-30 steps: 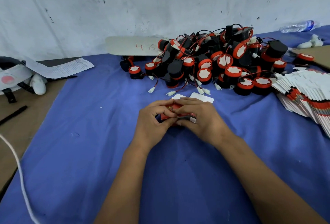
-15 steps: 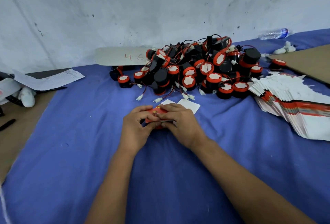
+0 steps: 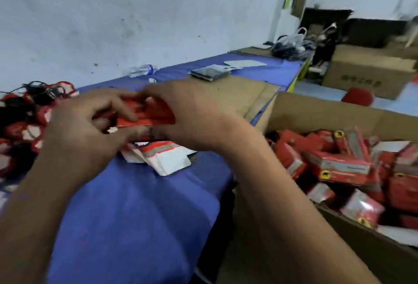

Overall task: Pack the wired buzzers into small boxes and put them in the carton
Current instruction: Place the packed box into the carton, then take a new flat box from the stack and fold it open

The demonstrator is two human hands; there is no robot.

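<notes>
Blue cloth covers the tabletop across the lower left of the frame, under a scuffed white wall, and the whole picture is smeared by motion. Just above the middle, both hands meet on a small red cardboard box held clear of the cloth. The left hand has its fingers curled against the box's left end and underside, while the right hand wraps the right end, thumb below. Whether the end flap is tucked in, I cannot tell through the blur.

Directly under the hands lies a fanned stack of flat, unfolded red-and-white box blanks. At the left edge sits the tangled heap of black-and-red wired buzzers. To the lower right stands the big open brown carton, already crowded with filled red boxes lying at all angles.

Thin card like this is probably light and easy to crush, so the firm corners and short ends look the safest places to pinch; pressing the broad faces could bow them or pop a flap. A loose wire caught in the closure might keep it from shutting.
</notes>
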